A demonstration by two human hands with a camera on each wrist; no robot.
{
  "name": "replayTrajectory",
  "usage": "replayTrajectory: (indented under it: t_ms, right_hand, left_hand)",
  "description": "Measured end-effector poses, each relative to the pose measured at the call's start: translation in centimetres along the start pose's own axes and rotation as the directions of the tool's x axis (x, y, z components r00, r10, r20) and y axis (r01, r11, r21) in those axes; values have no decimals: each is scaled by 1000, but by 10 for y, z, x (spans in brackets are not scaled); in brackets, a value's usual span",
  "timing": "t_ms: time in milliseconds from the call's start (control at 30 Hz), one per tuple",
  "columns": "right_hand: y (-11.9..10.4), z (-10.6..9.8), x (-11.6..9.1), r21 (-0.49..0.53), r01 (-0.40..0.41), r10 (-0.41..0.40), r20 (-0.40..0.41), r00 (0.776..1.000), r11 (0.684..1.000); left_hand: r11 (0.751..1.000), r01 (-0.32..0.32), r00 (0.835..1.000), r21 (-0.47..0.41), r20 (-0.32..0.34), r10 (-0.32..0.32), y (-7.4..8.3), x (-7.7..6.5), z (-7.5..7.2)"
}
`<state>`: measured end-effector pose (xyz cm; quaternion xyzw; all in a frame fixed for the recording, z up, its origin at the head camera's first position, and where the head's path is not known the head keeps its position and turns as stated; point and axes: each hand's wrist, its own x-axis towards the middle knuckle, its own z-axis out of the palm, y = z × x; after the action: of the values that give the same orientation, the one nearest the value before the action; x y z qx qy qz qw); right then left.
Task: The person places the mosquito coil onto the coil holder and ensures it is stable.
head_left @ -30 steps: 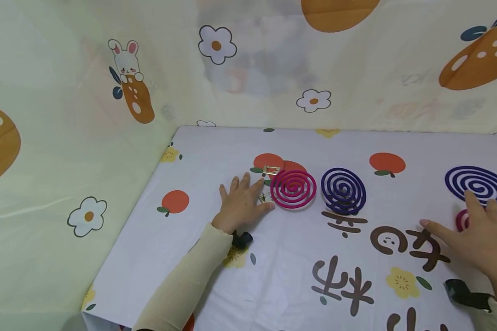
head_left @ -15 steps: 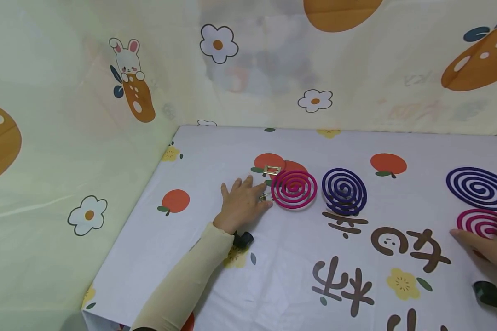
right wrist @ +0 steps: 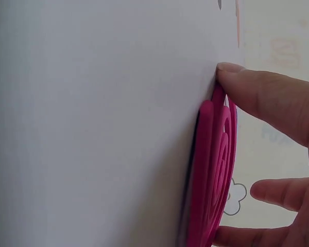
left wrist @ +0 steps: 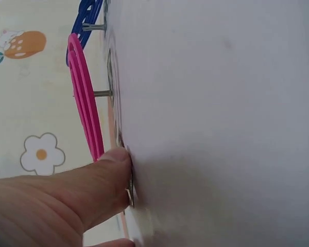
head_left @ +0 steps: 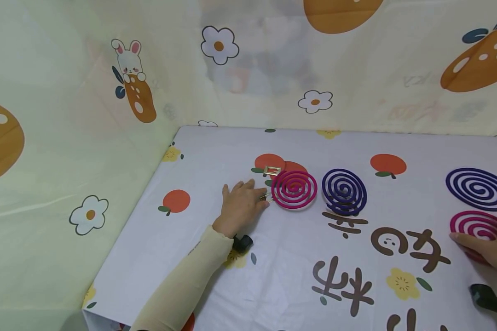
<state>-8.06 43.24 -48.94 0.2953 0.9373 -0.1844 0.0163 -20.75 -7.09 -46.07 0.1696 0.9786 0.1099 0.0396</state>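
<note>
In the head view a pink mosquito coil (head_left: pixel 294 205) stands raised on a metal post (left wrist: pixel 102 93), beside a dark blue coil (head_left: pixel 343 171) also on a post. My left hand (head_left: pixel 241 207) is left of the pink coil; its thumb and index finger pinch a small flat metal coil stand (head_left: pixel 267 196), mostly covered by the fingers. At the right edge my right hand (head_left: pixel 490 241) grips another pink coil (head_left: pixel 465 220) by its rim, thumb on the near side (right wrist: pixel 232 77). The hand hides part of this coil. Behind it lies a flat blue coil (head_left: pixel 478 188).
A small gold-coloured metal piece (head_left: pixel 272 171) lies behind the left hand. The table is covered by a white printed cloth (head_left: pixel 281 266). Patterned sheets (head_left: pixel 257 78) hang at the back and left. Black wrist cameras (head_left: pixel 243 243) sit under both hands.
My right hand moved from above the right-hand coils to the pink one, gripped it and shifted it slightly left. The left fingers curled in around the metal stand.
</note>
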Motion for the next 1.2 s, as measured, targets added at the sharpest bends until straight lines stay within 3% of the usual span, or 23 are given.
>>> replayTrajectory:
  t_ms: [233, 533, 867, 1200]
  right_hand:
    - [-1, 0, -3, -15, 25, -25, -2, 1000, 1000]
    - [-16, -6, -17, 28, 54, -55, 28, 998, 998]
    - [-26, -7, -24, 83, 71, -78, 87, 993, 994]
    - [-38, -11, -31, 84, 17, -27, 126, 992, 996]
  left_hand:
    - [998, -54, 998, -34, -46, 52, -3, 7, 0]
    - [985, -66, 995, -157, -79, 54, -7, 11, 2]
    - [972, -81, 995, -219, -78, 65, -4, 13, 4]
    - [975, -91, 993, -201, -90, 74, -2, 1, 4]
